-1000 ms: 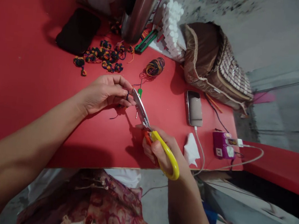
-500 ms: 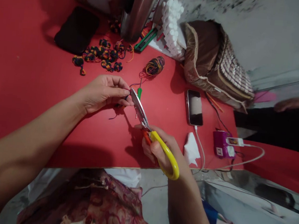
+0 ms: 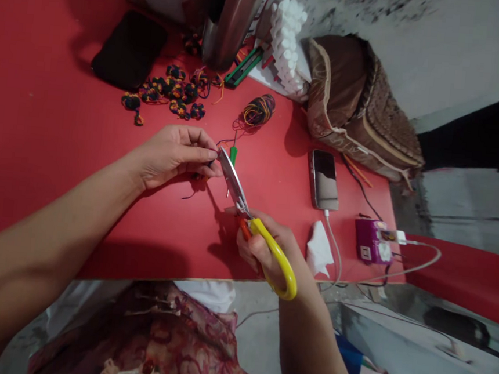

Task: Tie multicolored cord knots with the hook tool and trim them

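Pinching half-hidden yarn [image 3: 197,176], seemingly; left hand [image 3: 182,155]

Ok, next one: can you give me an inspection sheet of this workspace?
Surface: red tabletop
Job's things: scissors; yarn ball; knotted yarn pieces; green-handled tool
Clutter: phone, black object, green cutter, white paper
Hands: left hand pinches small yarn piece, mostly hidden, by the scissors' tips; right hand grips the scissors' handles
Cables: white cable plugged into phone; white plug at purple box
Surroundings: brown bag, grey wall, black shape at right, unclear
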The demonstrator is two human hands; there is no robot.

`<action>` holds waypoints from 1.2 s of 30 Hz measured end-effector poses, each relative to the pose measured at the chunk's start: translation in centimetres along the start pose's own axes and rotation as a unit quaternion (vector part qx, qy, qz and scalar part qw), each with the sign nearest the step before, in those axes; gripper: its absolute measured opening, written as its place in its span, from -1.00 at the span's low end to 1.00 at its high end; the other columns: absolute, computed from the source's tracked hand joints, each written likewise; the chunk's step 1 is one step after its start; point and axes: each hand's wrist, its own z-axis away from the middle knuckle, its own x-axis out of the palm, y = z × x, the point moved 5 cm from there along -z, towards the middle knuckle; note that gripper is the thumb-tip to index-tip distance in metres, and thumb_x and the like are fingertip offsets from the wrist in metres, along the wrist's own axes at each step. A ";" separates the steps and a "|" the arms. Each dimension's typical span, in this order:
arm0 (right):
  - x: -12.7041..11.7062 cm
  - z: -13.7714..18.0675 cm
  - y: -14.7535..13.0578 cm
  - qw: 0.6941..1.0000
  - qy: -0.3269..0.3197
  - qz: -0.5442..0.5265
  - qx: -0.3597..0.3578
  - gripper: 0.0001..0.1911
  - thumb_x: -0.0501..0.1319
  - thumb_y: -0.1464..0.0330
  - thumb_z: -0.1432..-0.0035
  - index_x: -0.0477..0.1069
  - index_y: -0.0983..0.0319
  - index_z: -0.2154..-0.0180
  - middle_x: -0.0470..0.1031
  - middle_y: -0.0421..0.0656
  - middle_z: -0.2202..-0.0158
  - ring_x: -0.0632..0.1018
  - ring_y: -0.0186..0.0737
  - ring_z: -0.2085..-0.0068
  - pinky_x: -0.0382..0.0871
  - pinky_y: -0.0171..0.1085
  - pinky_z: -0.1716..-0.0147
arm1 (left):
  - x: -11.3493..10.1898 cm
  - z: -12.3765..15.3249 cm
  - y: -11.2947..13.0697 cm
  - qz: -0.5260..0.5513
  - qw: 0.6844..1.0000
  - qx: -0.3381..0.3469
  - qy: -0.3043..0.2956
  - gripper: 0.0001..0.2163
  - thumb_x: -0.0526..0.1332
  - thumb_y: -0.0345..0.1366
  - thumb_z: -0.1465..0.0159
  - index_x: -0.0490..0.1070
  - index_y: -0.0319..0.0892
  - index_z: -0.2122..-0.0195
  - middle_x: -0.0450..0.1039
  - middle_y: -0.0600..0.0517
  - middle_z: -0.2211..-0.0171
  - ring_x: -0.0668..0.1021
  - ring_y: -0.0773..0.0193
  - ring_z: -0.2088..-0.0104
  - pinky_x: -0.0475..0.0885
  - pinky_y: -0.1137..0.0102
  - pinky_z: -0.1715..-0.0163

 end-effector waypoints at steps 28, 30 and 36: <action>-0.5 -0.3 1.5 0.999 0.019 0.035 0.000 -0.29 0.50 -0.20 -0.32 0.72 0.22 -0.18 0.25 -0.38 0.58 0.19 -0.41 0.60 0.01 -0.31 0.65 | 0.0 -0.2 0.1 -0.006 1.000 0.002 0.006 -0.78 0.37 -0.67 -0.36 0.59 -0.28 0.40 0.70 -0.07 0.48 0.75 0.25 0.51 0.66 0.50 0.42; -0.8 -0.3 1.7 0.998 0.043 0.052 0.003 -0.28 0.44 -0.24 -0.36 0.72 0.21 -0.19 0.27 -0.37 0.57 0.21 -0.39 0.60 0.06 -0.30 0.63 | -0.1 -0.2 0.0 -0.006 1.000 0.000 0.000 -0.80 0.40 -0.64 -0.36 0.59 -0.28 0.38 0.72 -0.08 0.43 0.75 0.25 0.49 0.67 0.48 0.41; -3.9 -0.8 -1.0 0.900 0.270 0.343 0.004 -0.30 0.50 -0.17 -0.26 0.72 0.23 -0.15 0.51 -0.23 0.47 0.44 -0.22 0.48 0.29 -0.20 0.42 | -0.1 -0.1 0.3 0.000 1.000 0.007 -0.004 -0.81 0.40 -0.66 -0.36 0.62 -0.32 0.38 0.76 -0.12 0.29 0.76 0.28 0.41 0.74 0.41 0.26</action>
